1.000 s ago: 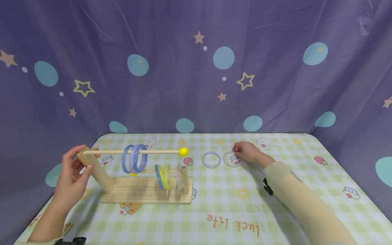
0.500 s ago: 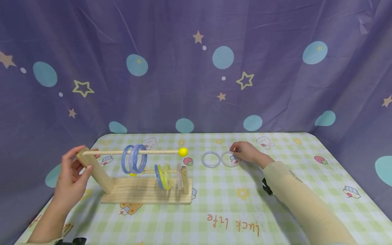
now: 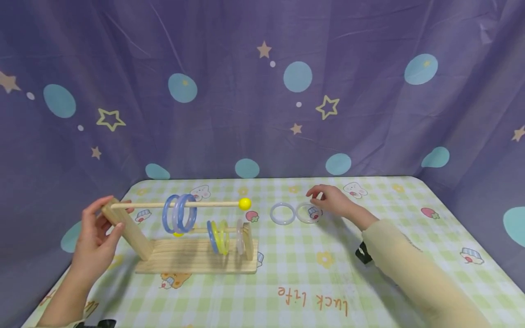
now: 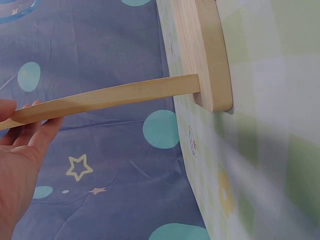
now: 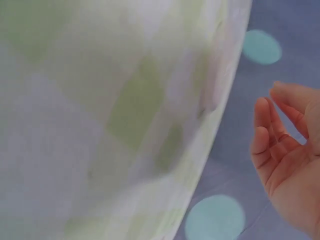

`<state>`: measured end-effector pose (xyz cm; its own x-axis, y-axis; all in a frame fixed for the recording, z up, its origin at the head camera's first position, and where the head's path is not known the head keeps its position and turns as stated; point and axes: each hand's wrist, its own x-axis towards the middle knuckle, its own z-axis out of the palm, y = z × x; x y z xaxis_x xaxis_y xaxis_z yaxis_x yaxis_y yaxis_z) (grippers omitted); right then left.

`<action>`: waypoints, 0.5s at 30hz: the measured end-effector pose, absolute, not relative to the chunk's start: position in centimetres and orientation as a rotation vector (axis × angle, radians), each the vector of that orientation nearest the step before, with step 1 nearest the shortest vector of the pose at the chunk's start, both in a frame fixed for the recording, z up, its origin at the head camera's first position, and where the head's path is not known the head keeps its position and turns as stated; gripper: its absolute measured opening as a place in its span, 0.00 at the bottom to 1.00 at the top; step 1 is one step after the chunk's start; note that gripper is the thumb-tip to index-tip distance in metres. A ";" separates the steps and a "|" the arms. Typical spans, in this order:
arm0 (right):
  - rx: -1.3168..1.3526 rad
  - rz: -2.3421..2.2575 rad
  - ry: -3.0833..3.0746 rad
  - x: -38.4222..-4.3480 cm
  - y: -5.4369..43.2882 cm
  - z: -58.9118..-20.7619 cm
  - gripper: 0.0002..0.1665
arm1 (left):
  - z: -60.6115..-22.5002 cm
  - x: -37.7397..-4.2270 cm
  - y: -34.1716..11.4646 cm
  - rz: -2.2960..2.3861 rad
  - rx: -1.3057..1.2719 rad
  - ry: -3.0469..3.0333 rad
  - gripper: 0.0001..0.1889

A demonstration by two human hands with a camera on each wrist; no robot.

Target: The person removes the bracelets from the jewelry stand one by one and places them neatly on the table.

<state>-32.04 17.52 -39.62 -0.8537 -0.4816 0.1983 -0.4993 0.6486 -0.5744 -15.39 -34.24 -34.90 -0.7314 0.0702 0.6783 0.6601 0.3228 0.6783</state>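
In the head view, my left hand [image 3: 94, 241] grips the tall upright of a wooden stand [image 3: 197, 255] between thumb and fingers. That upright [image 4: 110, 98] also crosses the left wrist view, with the same hand [image 4: 20, 172] at its top. Blue and lavender rings [image 3: 166, 223] hang on the upper rod. On the lower rod are a blue, several yellow and whitish rings [image 3: 240, 246]. My right hand [image 3: 334, 200] hovers just above a clear ring [image 3: 307, 222] lying flat, its fingers loosely bent around nothing. Touching or almost touching that ring is a pale lavender ring [image 3: 283, 223].
A yellow ball [image 3: 244, 204] caps the upper rod's right end; another yellow ball [image 3: 177, 234] shows at the lower rod's left end. A green checked cloth [image 3: 303, 278] covers the table. Behind it hangs a purple curtain [image 3: 229, 118].
The clear ring has slid left towards the lavender ring. My right hand has let go of it and lifted slightly. The left hand and the stand hold their place.
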 end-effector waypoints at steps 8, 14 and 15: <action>0.800 1.213 -2.638 -28.2 16.3 -38.3 0.10 | -34.7 -15.3 -34.1 -1.412 -0.662 -2.062 0.36; 0.858 1.432 -2.499 -25.5 14.6 -37.6 0.13 | -34.6 -15.4 -34.2 -1.340 -0.653 -2.091 0.35; 0.871 1.469 -2.477 -25.1 14.2 -37.4 0.13 | -34.6 -15.4 -34.2 -1.340 -0.663 -2.087 0.35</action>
